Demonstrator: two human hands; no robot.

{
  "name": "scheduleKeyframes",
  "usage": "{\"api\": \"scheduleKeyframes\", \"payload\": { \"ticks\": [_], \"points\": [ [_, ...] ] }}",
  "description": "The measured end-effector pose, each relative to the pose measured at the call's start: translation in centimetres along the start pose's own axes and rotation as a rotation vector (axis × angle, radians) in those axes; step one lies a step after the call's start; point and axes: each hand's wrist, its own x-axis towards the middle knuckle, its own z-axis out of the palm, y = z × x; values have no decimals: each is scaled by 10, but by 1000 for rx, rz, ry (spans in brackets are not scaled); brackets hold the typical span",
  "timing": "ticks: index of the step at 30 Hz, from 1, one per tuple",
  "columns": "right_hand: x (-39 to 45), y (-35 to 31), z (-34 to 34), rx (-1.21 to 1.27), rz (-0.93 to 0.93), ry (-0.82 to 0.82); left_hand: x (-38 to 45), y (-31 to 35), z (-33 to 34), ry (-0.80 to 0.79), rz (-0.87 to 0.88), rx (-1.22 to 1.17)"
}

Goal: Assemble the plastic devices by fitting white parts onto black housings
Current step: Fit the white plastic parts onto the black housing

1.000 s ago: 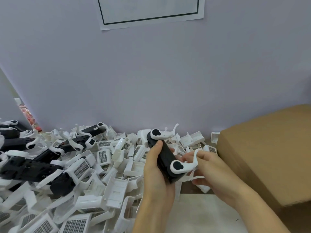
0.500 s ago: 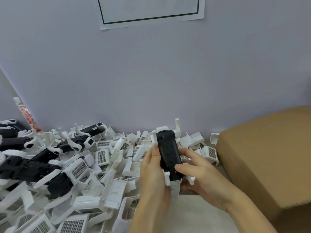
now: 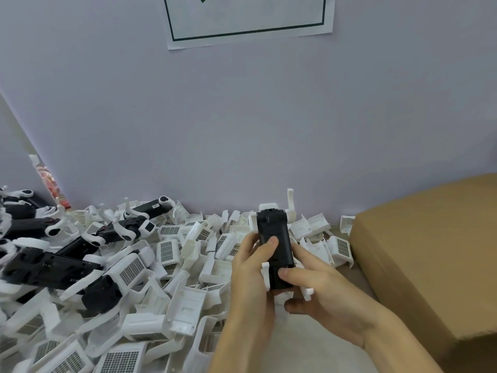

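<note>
- Wall (image 3: 242,125): pale lilac, fills the upper view; a white notice (image 3: 247,17) with a dark green border is stuck near the top edge, its print cut off.
- Box (image 3: 425,251): brown cardboard, at the right, against the wall, resting on the tabletop (image 3: 309,345), which shows as a light bare patch below the hands.
- Pile (image 3: 172,267): loose white parts heaped from the left edge to the box, many with a gridded vent face; the heap runs back to the wall.
- Assembled units (image 3: 53,267): several black bodies with white arms fitted, lying on the pile at the left, well apart from the hands.
- Left hand (image 3: 252,275): forearm enters from the bottom centre; fingers curled round the left side of the housing, thumb laid across its dark face near the middle.
- Right hand (image 3: 322,289): forearm enters from the lower right; it grips the lower end of the housing, thumb pressed on the face, forefinger along the right edge, remaining fingers curled beneath.
- Housing (image 3: 277,254): black, oblong, held nearly upright between both hands above the near edge of the pile, right of centre; flat dark face toward the camera.
- White fittings on the housing: a cap and two arms (image 3: 290,203) at the top end, one arm standing upright; small white tabs (image 3: 265,275) project at the lower end on both sides.
</note>
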Motion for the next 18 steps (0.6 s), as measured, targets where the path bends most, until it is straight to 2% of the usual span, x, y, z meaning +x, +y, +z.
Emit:
{"api": "scheduleKeyframes", "payload": {
  "ticks": [18],
  "points": [
    [2, 2, -1, -3, -27, -37, -2, 2, 0, 7, -3, -14]
  ]
}}
